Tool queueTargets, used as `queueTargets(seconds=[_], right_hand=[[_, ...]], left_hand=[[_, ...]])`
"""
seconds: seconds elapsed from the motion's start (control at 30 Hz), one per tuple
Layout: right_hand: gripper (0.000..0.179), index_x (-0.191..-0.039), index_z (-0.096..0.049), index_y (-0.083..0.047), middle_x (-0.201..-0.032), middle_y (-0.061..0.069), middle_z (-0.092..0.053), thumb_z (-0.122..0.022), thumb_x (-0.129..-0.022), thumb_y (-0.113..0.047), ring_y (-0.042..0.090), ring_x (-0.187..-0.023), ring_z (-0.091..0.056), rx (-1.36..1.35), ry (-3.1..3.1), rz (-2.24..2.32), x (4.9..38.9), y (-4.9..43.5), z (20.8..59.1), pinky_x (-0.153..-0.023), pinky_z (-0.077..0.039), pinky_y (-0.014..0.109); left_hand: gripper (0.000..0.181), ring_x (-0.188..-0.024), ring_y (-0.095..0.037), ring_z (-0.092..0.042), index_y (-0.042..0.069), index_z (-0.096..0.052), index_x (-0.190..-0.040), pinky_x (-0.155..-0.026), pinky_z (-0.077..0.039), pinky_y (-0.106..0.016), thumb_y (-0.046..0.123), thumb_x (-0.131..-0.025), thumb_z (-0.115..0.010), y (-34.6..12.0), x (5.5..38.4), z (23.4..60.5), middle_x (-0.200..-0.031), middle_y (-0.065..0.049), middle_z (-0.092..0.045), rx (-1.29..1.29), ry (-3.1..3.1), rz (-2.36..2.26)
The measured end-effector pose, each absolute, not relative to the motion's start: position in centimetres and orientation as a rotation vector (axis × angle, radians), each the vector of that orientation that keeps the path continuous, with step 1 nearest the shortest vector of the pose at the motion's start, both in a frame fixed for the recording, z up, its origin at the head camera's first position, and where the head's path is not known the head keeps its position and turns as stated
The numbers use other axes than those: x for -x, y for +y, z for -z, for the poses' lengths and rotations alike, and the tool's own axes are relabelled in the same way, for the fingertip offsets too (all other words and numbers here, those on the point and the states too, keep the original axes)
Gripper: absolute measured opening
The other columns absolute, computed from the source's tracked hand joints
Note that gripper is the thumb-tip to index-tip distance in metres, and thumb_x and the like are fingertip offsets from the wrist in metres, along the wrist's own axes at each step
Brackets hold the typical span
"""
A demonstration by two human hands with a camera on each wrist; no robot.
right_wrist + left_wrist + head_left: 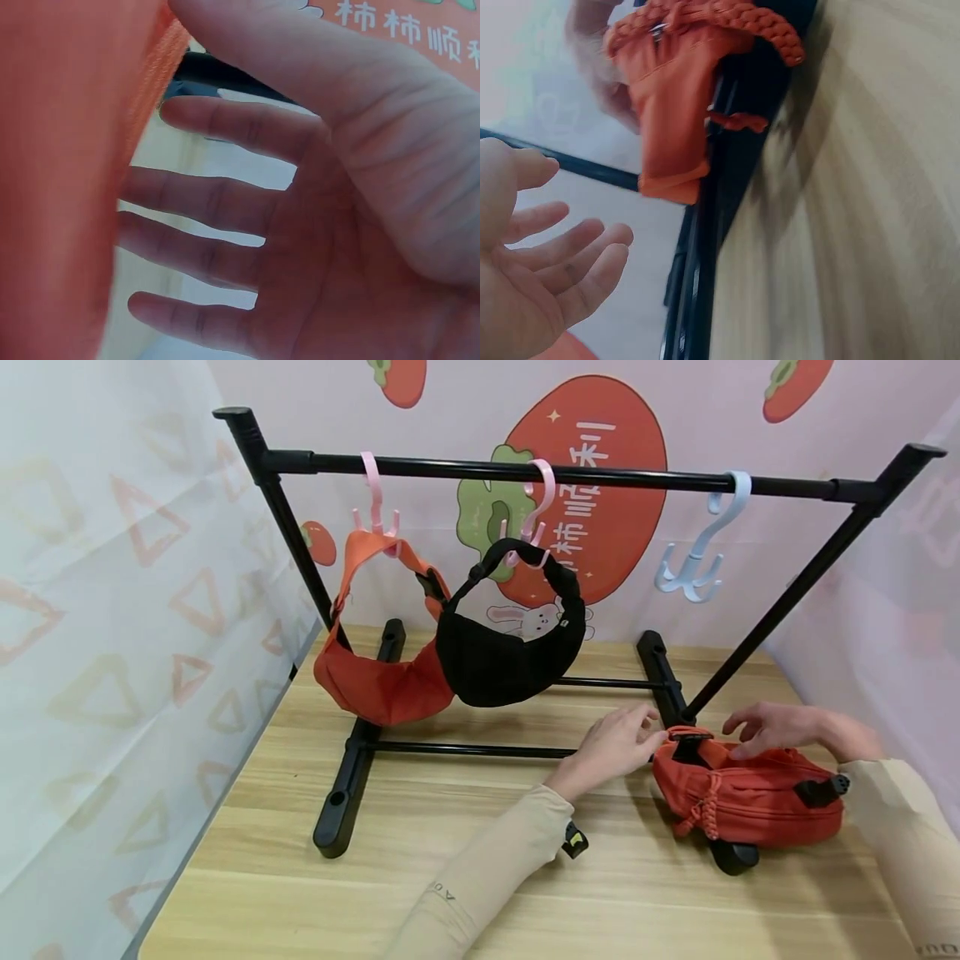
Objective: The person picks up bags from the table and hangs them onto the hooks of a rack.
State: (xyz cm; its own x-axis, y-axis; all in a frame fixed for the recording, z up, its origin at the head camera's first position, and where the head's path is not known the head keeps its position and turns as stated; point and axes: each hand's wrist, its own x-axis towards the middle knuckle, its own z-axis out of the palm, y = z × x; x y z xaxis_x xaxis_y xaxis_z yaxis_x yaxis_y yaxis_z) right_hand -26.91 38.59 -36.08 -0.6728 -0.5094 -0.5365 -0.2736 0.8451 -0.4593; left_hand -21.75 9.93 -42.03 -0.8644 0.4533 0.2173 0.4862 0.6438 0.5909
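A red waist bag (757,797) with a braided cord and a black buckle lies over the right foot of the black rack. My left hand (611,743) is beside the bag's left end; the left wrist view shows its loosely bent fingers (577,262) apart from the bag, holding nothing. At the bag's upper back edge is my right hand (783,728). In the right wrist view its fingers (217,202) extend spread beside the red fabric (56,187), and the thumb reaches the bag's edge; whether it presses there I cannot tell.
From the rack's bar (465,469), an orange-red waist bag (386,685) and a black waist bag (510,660) hang on pink hooks. A light blue hook (697,564) hangs bare at the right. The wooden table (600,902) extends in front of the rack.
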Motion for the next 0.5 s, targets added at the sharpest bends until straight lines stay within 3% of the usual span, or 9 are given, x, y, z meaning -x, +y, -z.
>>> queueTargets(seconds=[0.17,0.5], right_hand=[[0.053,-0.128,-0.054,0.011,-0.116,0.021,-0.068,-0.069,-0.090,-0.023,0.030,-0.105,-0.065,0.597,2.313,0.432,26.7,39.4,36.7,-0.078,-0.052,0.025],[0.042,-0.119,-0.060,0.009,-0.105,0.014,-0.071,-0.070,-0.087,-0.016,0.021,-0.094,-0.065,0.618,2.410,0.323,26.6,40.5,38.2,-0.071,-0.049,0.024]], left_hand=[[0.045,-0.112,-0.005,-0.057,0.028,-0.049,-0.138,-0.087,-0.047,-0.022,0.049,-0.098,-0.051,11.7,21.7,42.1,-0.130,0.009,-0.056,0.798,-2.860,0.990],[0.060,-0.130,-0.009,-0.049,0.032,-0.033,-0.150,-0.096,-0.047,-0.027,0.049,-0.096,-0.055,13.8,21.7,42.2,-0.150,0.008,-0.040,0.812,-2.978,0.893]])
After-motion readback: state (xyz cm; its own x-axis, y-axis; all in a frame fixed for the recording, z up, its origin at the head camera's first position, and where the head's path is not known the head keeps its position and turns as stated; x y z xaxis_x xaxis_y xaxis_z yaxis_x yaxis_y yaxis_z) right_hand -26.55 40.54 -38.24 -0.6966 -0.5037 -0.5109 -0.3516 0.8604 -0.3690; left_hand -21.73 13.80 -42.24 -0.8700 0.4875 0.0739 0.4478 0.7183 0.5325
